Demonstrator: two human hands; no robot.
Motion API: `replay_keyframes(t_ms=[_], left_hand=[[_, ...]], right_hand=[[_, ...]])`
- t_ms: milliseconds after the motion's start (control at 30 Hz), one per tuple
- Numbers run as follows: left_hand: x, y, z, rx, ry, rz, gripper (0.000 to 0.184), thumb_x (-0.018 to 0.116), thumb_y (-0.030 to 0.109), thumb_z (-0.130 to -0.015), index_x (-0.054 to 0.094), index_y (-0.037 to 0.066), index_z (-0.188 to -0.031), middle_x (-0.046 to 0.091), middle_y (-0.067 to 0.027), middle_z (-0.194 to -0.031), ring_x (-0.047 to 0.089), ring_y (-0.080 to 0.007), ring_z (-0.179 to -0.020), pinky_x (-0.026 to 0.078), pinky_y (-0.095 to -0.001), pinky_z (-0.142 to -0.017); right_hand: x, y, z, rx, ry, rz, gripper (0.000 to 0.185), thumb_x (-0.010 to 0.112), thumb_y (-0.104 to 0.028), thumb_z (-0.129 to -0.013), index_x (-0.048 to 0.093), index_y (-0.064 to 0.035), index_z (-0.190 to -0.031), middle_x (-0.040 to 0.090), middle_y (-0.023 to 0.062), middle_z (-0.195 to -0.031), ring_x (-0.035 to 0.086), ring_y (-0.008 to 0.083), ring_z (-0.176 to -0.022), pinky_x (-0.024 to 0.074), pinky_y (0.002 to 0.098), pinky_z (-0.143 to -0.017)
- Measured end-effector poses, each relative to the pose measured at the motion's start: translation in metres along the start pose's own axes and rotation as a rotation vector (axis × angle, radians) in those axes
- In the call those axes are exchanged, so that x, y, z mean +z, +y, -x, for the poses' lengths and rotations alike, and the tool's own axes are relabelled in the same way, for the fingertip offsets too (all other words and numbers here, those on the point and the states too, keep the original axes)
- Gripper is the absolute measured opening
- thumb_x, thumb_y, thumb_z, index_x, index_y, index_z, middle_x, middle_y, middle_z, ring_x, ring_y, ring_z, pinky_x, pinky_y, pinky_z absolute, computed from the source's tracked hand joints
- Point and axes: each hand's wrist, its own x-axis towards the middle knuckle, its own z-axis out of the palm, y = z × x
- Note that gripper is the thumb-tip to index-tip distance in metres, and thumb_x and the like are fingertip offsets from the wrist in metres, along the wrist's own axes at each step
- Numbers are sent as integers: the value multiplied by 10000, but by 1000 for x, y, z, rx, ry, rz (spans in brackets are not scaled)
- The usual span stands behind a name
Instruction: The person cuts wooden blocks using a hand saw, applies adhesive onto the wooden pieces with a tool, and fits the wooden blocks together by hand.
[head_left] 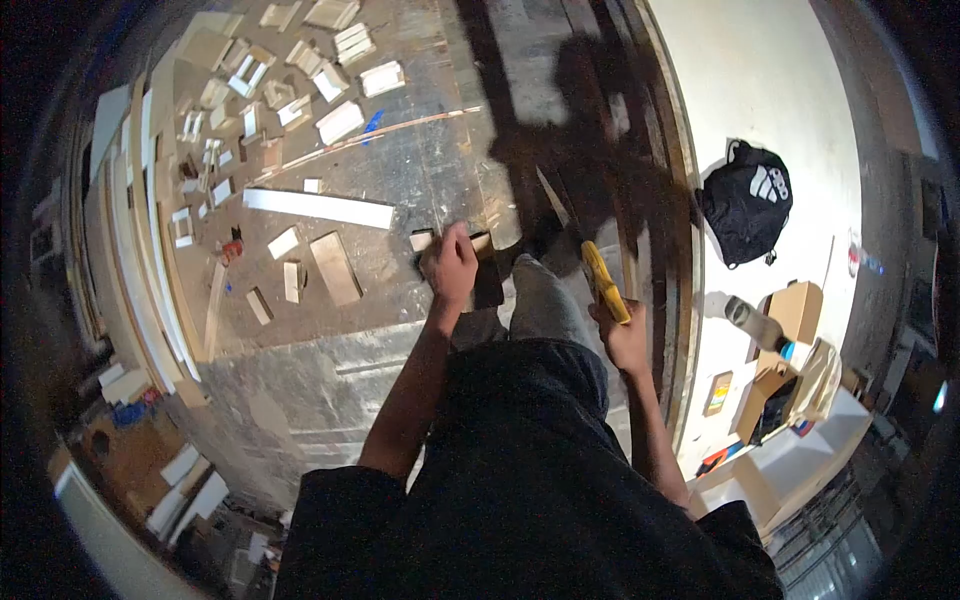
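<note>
My right hand (622, 335) is wrapped round the yellow handle of a handsaw (600, 278). Its narrow blade points forward and slightly left, apart from the wood pieces. To the left, my left hand (452, 268) is closed, with its knuckles up. Light wood ends show on both sides of it, and a dark gap lies beside it; whatever its fingers grip is hidden. My raised knee, in grey trousers (548, 305), sits between the two hands. A long white-faced board (320, 207) lies on the work surface ahead of my left hand, with a flat wood block (335, 269) nearer.
Many small wood offcuts (340, 122) and frames lie scattered at the far left. A thin wood strip (370, 138) crosses behind the board. On the white surface at right are a black drawstring bag (747, 205), a bottle (752, 322) and an open cardboard box (770, 395). Long boards (140, 230) line the left edge.
</note>
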Motion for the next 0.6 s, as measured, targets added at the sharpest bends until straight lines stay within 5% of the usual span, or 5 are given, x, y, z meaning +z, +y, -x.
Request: replay_keyframes(t_ms=[67, 200, 267, 433, 600], left_hand=[[-19, 9, 19, -103, -276, 4, 616, 784, 293, -802, 573, 143, -1361, 649, -113, -694, 662, -303, -634, 534, -408, -617], [-19, 13, 27, -224, -387, 86, 643, 801, 298, -745, 575, 173, -1335, 640, -105, -682, 646, -336, -593, 525, -439, -568], [-7, 6, 32, -205, -381, 34, 654, 798, 309, -746, 561, 190, -1343, 644, -108, -689, 652, -341, -608, 526, -444, -569], [-5, 0, 29, -215, -425, -53, 581, 761, 328, -784, 542, 211, -1309, 662, -119, -733, 675, -338, -667, 524, -457, -578], [-41, -8, 33, -472, -77, 85, 492, 837, 369, -757, 633, 131, -1136, 711, -137, -792, 713, -321, -731, 556, -408, -631]], right_hand=[[1, 1, -11, -310, 155, -54, 259, 702, -153, -855, 553, -27, -685, 462, -53, -581, 404, 65, -521, 304, 300, -482], [-10, -5, -40, -423, 181, 109, 271, 704, -154, -854, 537, -30, -680, 448, -49, -577, 393, 60, -526, 293, 295, -484], [-22, -20, -39, -383, 19, 92, 253, 705, -162, -854, 568, 2, -719, 468, -24, -595, 433, 78, -554, 341, 304, -507], [-36, -33, -50, -460, 21, 212, 264, 721, -188, -855, 630, 58, -825, 578, 65, -640, 543, 163, -616, 442, 342, -600], [-49, -1, -69, -460, 153, 465, 299, 749, -228, -844, 660, 51, -905, 639, 160, -683, 596, 227, -632, 484, 388, -671]])
